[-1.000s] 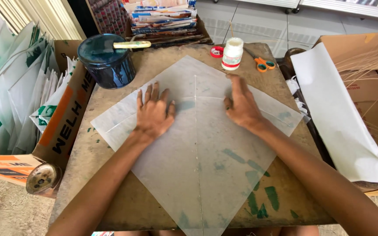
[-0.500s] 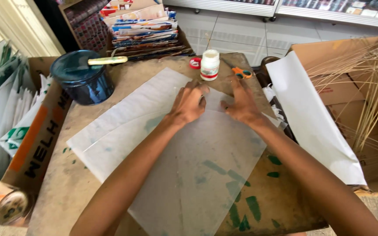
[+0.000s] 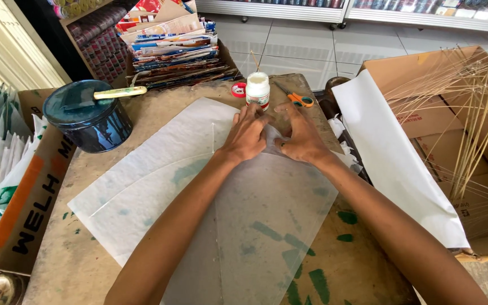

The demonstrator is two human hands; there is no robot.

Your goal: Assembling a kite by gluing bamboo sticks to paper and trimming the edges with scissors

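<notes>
While both hands [image 3: 275, 135] touch, translucent paper [image 3: 266, 226] lies flat.

The left hand [image 3: 248, 134] and right hand [image 3: 300, 137] are covering the far corner of the translucent paper sheet [image 3: 255, 226], whose near end is running off the bottom edge. The cardboard box [image 3: 425, 113] of thin sticks is being cut off at the right.

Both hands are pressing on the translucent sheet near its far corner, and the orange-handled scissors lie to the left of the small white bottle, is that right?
Not quite. In the head view the scissors lie right of the white bottle. The rest holds: the left hand and right hand press on the translucent sheet near its far corner.
</notes>
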